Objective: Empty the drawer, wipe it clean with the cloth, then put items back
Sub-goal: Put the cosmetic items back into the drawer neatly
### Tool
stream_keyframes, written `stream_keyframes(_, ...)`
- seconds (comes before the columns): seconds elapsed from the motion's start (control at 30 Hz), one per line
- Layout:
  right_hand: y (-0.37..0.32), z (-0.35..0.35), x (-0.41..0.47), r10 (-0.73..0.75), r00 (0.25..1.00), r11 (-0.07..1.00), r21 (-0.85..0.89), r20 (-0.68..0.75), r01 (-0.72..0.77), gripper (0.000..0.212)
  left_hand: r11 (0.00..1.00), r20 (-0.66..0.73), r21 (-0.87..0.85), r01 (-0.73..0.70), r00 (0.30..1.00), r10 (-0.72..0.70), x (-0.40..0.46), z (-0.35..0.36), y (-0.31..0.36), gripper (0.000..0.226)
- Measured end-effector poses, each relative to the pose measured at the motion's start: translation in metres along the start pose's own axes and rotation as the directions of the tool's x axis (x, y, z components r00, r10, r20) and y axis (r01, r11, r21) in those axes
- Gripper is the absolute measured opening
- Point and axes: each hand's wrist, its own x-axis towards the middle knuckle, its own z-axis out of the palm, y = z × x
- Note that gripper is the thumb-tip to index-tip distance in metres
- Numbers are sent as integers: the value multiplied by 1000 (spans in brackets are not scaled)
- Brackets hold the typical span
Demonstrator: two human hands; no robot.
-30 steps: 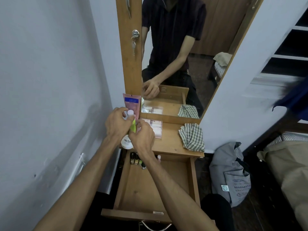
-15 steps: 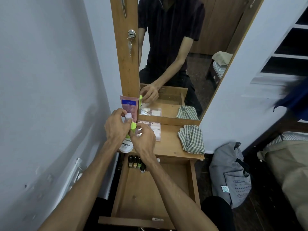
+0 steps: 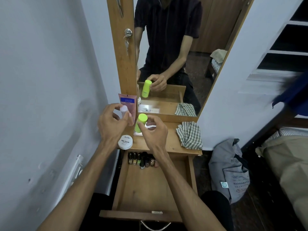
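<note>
Left hand [image 3: 110, 124] gripping pale bottle [image 3: 124, 110], right hand [image 3: 154, 130] pinching green bottle [image 3: 140, 122] mid-frame; polish bottles [image 3: 141, 160] sitting in open drawer [image 3: 150, 190] below.

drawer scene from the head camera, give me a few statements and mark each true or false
1. The open wooden drawer holds small nail polish bottles at its back. True.
2. The checked green-and-white cloth lies inside the drawer. False: it lies on the wooden tabletop.
3. The right hand holds a lime-green bottle. True.
4. The left hand is empty. False: it holds a pale capped bottle.
5. The round white nail polish tub sits in the drawer. False: it sits on the tabletop.
</note>
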Motion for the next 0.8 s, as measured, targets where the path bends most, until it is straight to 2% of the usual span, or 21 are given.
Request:
stream_keyframes(0.13,3,-30,-19,-17,1000,1000,23,-11,17,27,999,32,-41,18,999,-16,-25,-17,3,31)
stream_keyframes(0.4,36,-55,-85,21,995,1000,-6,95,-20,23,997,212,-78,6,977,11,-100,-27,-21,29)
stream_keyframes(0.6,59,-37,-124,150,977,987,-86,154,-138,26,998,378,59,6,926,-28,-145,-28,-54,20)
stream_keyframes(0.8,74,-11,-139,242,948,962,-177,209,-206,26,981,435,192,33,893,-116,-159,-21,-78,17)
